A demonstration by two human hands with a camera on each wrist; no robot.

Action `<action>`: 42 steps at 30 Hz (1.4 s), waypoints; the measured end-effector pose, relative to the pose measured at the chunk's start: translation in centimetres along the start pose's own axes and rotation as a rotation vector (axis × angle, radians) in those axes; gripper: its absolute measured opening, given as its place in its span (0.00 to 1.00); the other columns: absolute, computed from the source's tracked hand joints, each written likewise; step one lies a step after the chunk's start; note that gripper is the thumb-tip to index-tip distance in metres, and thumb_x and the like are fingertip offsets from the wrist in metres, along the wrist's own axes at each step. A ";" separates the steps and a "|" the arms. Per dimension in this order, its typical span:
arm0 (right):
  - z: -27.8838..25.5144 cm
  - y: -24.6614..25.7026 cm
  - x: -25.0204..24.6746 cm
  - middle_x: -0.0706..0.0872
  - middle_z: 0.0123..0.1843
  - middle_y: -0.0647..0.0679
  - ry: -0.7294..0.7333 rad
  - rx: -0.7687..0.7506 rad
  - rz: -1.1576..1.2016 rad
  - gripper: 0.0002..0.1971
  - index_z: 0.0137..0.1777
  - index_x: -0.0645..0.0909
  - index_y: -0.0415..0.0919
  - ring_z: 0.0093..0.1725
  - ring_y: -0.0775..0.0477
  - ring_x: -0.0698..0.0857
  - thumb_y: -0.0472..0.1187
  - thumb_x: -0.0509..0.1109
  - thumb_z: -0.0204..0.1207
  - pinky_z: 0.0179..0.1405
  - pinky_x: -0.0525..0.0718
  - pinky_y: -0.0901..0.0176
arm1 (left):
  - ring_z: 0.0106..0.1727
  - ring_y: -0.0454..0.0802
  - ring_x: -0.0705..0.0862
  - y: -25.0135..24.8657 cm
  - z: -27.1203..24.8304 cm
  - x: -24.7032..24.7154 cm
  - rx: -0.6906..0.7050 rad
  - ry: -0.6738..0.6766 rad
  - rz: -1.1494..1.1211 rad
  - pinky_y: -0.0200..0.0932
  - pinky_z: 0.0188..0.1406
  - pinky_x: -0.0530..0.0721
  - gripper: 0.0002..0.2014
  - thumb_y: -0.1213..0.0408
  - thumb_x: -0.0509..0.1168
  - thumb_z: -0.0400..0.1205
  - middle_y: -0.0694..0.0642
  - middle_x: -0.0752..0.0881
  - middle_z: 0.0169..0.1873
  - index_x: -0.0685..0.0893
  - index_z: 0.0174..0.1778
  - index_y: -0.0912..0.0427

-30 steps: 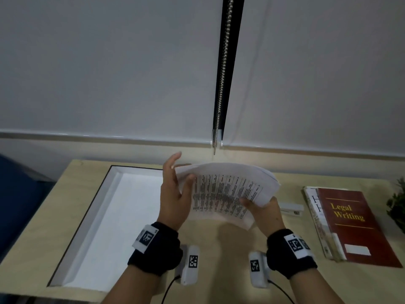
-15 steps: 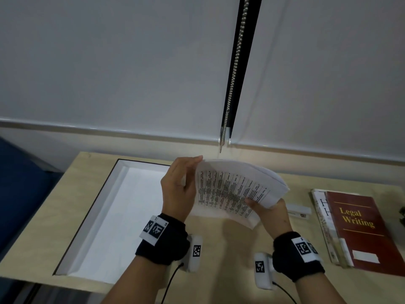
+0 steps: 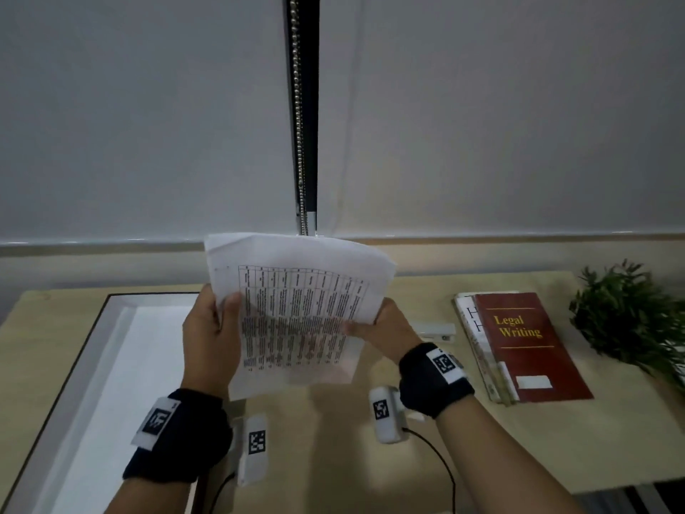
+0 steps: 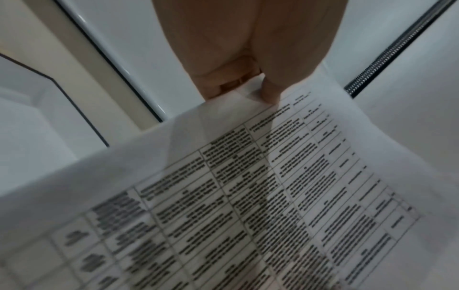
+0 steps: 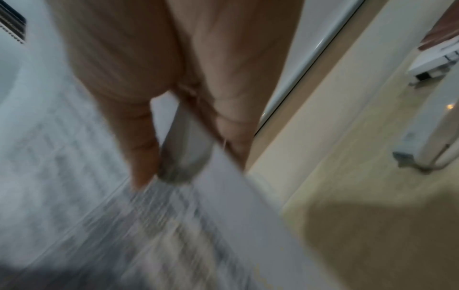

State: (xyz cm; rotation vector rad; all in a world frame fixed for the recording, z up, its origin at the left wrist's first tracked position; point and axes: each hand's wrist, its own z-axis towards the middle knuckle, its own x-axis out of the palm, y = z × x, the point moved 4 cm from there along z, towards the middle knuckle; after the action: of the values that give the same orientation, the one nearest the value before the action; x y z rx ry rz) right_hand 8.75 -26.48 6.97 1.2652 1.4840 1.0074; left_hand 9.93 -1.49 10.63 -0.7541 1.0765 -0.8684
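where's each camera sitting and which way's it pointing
head: on the head, facing down at the desk; left hand and right hand grip printed sheets.
left wrist: faces along the left hand onto the sheets' print.
right wrist: faces along the right hand at the sheets' edge.
shared: head and right wrist show the stapler.

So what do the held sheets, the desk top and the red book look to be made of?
Sheets: thin matt white paper; they curve, and print shows through. Desk top: pale wood or wood-look laminate, matt, faint grain. Red book: probably card or cloth-covered board, dull sheen, gold lettering.
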 end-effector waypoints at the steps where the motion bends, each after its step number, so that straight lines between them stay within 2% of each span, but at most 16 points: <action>1: 0.7 -0.6 -0.8 0.88 0.58 0.46 0.073 0.029 -0.075 0.25 0.63 0.81 0.41 0.58 0.47 0.87 0.25 0.75 0.67 0.54 0.86 0.54 | 0.33 0.34 0.81 0.1 0.1 -0.3 -0.003 -0.003 0.033 0.22 0.23 0.73 0.10 0.65 0.57 0.88 0.45 0.83 0.34 0.79 0.43 0.61; 4: 3.4 -3.8 -5.0 0.82 0.64 0.43 0.074 0.146 -0.465 0.26 0.63 0.74 0.46 0.63 0.41 0.81 0.26 0.69 0.66 0.59 0.83 0.46 | 0.31 0.32 0.81 0.0 0.3 -1.0 -0.021 0.002 0.023 0.22 0.23 0.74 0.10 0.62 0.58 0.88 0.47 0.83 0.32 0.79 0.42 0.60; 8: 5.0 -10.4 -10.3 0.76 0.69 0.42 -0.015 0.413 -1.310 0.24 0.70 0.68 0.46 0.69 0.36 0.75 0.45 0.65 0.73 0.69 0.72 0.36 | 0.26 0.33 0.79 -0.8 -0.6 -1.0 -0.098 0.026 -0.031 0.25 0.20 0.75 0.10 0.66 0.58 0.88 0.52 0.82 0.29 0.79 0.41 0.61; 13: 5.4 -14.5 -11.1 0.72 0.73 0.46 -0.015 0.369 -1.443 0.21 0.71 0.70 0.52 0.69 0.40 0.77 0.52 0.55 0.80 0.67 0.73 0.44 | 0.29 0.47 0.81 -0.5 -1.5 -1.1 -0.127 0.067 -0.080 0.38 0.23 0.80 0.17 0.47 0.56 0.80 0.56 0.85 0.30 0.81 0.40 0.57; 16: 5.0 -12.8 -11.6 0.77 0.71 0.40 -0.076 0.359 -1.289 0.22 0.73 0.67 0.45 0.66 0.38 0.79 0.49 0.55 0.81 0.64 0.75 0.46 | 0.29 0.48 0.82 -1.1 -1.8 -1.0 -0.131 0.097 -0.071 0.41 0.24 0.80 0.17 0.50 0.57 0.80 0.57 0.85 0.30 0.80 0.39 0.60; 18: 4.1 -10.0 -12.5 0.84 0.58 0.32 -0.254 0.291 -0.992 0.16 0.63 0.70 0.36 0.55 0.35 0.84 0.46 0.60 0.81 0.55 0.80 0.45 | 0.31 0.53 0.84 -1.4 -2.1 -0.8 -0.126 0.124 -0.057 0.45 0.25 0.82 0.15 0.54 0.58 0.83 0.57 0.86 0.31 0.81 0.39 0.61; 20: 2.5 -5.7 -13.1 0.82 0.41 0.33 -0.473 0.135 -0.693 0.11 0.49 0.69 0.36 0.42 0.35 0.83 0.43 0.65 0.80 0.40 0.81 0.45 | 0.32 0.55 0.86 -1.8 -2.3 -0.7 -0.123 0.156 -0.044 0.48 0.27 0.85 0.14 0.57 0.58 0.85 0.57 0.87 0.31 0.81 0.40 0.62; 21: 1.6 -3.1 -13.4 0.79 0.38 0.35 -0.568 0.038 -0.545 0.11 0.47 0.68 0.36 0.39 0.36 0.81 0.42 0.66 0.79 0.35 0.78 0.47 | 0.32 0.53 0.86 -2.0 -2.4 -0.5 -0.121 0.170 -0.044 0.47 0.26 0.85 0.13 0.59 0.59 0.86 0.56 0.87 0.31 0.82 0.39 0.61; 23: -0.2 2.7 -13.2 0.79 0.42 0.39 -0.708 -0.161 -0.262 0.11 0.52 0.71 0.37 0.42 0.39 0.80 0.42 0.68 0.79 0.38 0.75 0.53 | 0.29 0.45 0.86 -2.8 -2.7 -0.4 -0.119 0.185 -0.045 0.37 0.25 0.82 0.12 0.64 0.59 0.87 0.52 0.86 0.29 0.81 0.38 0.57; 26: -2.3 10.7 -11.0 0.80 0.42 0.50 -0.687 -0.380 0.180 0.06 0.48 0.73 0.54 0.40 0.50 0.81 0.44 0.68 0.77 0.43 0.80 0.51 | 0.31 0.50 0.85 -3.7 -3.2 0.1 -0.098 0.194 -0.023 0.46 0.26 0.84 0.13 0.57 0.58 0.85 0.53 0.86 0.29 0.80 0.39 0.57; 28: -3.1 14.2 -8.8 0.81 0.45 0.50 -0.602 -0.450 0.356 0.09 0.45 0.72 0.59 0.43 0.49 0.82 0.45 0.69 0.74 0.45 0.82 0.47 | 0.31 0.57 0.84 -4.3 -3.7 0.3 -0.065 0.190 0.009 0.54 0.29 0.84 0.19 0.48 0.56 0.83 0.58 0.85 0.29 0.79 0.38 0.60; 30: -3.8 16.6 -6.3 0.80 0.48 0.48 -0.523 -0.486 0.423 0.09 0.47 0.70 0.56 0.45 0.49 0.83 0.43 0.69 0.76 0.44 0.85 0.52 | 0.27 0.55 0.80 -5.0 -4.2 0.7 -0.027 0.196 0.038 0.49 0.27 0.81 0.19 0.48 0.57 0.83 0.57 0.83 0.27 0.76 0.36 0.59; 33: -4.8 18.7 -2.5 0.79 0.50 0.48 -0.460 -0.470 0.347 0.10 0.54 0.66 0.48 0.44 0.52 0.85 0.40 0.65 0.80 0.38 0.88 0.61 | 0.22 0.41 0.70 -6.2 -4.9 1.1 0.030 0.205 0.104 0.42 0.24 0.69 0.16 0.61 0.61 0.86 0.48 0.75 0.20 0.70 0.31 0.51; 36: -5.5 18.7 -0.3 0.78 0.50 0.48 -0.406 -0.421 0.232 0.14 0.61 0.62 0.44 0.46 0.51 0.86 0.42 0.63 0.81 0.41 0.91 0.54 | 0.22 0.42 0.73 -6.6 -5.6 1.3 0.031 0.221 0.123 0.42 0.23 0.71 0.17 0.64 0.62 0.86 0.47 0.76 0.21 0.70 0.31 0.46; 39: -5.8 18.1 0.8 0.77 0.46 0.50 -0.376 -0.397 0.155 0.15 0.63 0.61 0.41 0.38 0.59 0.84 0.43 0.62 0.82 0.34 0.89 0.64 | 0.24 0.47 0.77 -7.1 -6.1 1.2 0.040 0.212 0.131 0.42 0.23 0.73 0.16 0.64 0.61 0.86 0.47 0.78 0.22 0.70 0.32 0.46; 42: -6.3 17.4 1.7 0.77 0.45 0.50 -0.363 -0.377 0.128 0.15 0.63 0.62 0.39 0.37 0.59 0.83 0.42 0.62 0.82 0.33 0.88 0.66 | 0.24 0.42 0.75 -7.5 -6.5 1.1 0.056 0.219 0.147 0.40 0.22 0.69 0.17 0.63 0.60 0.86 0.45 0.75 0.22 0.68 0.31 0.45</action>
State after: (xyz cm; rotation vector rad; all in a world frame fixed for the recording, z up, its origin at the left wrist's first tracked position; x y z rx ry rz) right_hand 6.82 -22.55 25.00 1.1999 0.8972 1.0190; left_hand 2.31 -6.62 14.64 -0.5340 1.2790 -0.8648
